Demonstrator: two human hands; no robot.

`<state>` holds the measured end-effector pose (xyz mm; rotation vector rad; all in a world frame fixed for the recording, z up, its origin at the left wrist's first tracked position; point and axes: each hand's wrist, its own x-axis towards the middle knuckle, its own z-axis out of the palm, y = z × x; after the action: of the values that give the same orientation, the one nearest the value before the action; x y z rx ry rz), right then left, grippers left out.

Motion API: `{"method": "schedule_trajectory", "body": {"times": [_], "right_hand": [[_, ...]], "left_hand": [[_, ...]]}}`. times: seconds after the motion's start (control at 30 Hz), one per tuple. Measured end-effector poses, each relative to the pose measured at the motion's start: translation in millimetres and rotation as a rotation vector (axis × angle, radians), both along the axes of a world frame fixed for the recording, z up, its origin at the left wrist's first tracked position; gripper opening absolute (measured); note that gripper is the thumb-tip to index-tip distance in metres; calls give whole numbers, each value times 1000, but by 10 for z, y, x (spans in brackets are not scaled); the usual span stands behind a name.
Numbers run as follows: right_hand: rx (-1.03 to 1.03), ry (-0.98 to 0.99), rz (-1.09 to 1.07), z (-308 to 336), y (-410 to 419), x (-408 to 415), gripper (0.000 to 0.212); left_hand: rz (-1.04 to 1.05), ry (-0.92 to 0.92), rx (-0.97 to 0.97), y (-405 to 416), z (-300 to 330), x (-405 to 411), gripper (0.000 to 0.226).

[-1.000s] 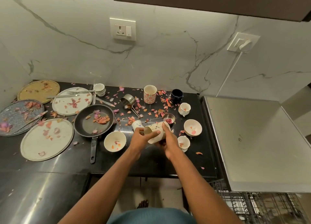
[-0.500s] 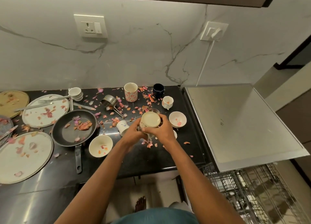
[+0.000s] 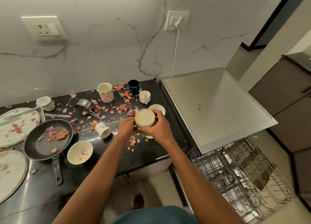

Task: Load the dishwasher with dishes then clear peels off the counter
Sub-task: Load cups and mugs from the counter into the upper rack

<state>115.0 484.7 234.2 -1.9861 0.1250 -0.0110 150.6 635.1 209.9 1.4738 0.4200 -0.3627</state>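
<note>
A cream cup (image 3: 145, 117) is upside down above the black counter (image 3: 104, 158), its flat base facing me. My right hand (image 3: 155, 128) wraps around its right side and my left hand (image 3: 127, 126) holds its left side. Pink and orange peels (image 3: 133, 142) lie on the counter just under the cup, and more are scattered toward the back. The dishwasher's wire rack (image 3: 239, 171) is pulled out at the lower right, below its steel top (image 3: 210, 104).
A black frying pan (image 3: 48, 139) with peels, a white bowl (image 3: 80, 152), a tipped small cup (image 3: 103, 129), plates (image 3: 16, 125) at left, a floral mug (image 3: 105, 92), a dark mug (image 3: 133, 86), steel measuring cups (image 3: 84, 105) and small white cups crowd the counter.
The cup has gone from tilted on its side to fully upside down between both hands. My view has swung right, bringing the dishwasher rack further in.
</note>
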Motion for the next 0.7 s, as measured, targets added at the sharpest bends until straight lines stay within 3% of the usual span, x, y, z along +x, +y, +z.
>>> {"method": "schedule_trajectory", "body": {"times": [0.13, 0.43, 0.7], "right_hand": [[-17, -26, -89, -50, -416, -178, 86], [7, -7, -275, -213, -1463, -776, 83], [65, 57, -424, -435, -2378, -1505, 77]], "left_hand": [[-25, 42, -68, -502, 58, -96, 27], [-305, 115, -174, -1577, -104, -414, 73], [-508, 197, -120, -2628, -268, -915, 59]]}}
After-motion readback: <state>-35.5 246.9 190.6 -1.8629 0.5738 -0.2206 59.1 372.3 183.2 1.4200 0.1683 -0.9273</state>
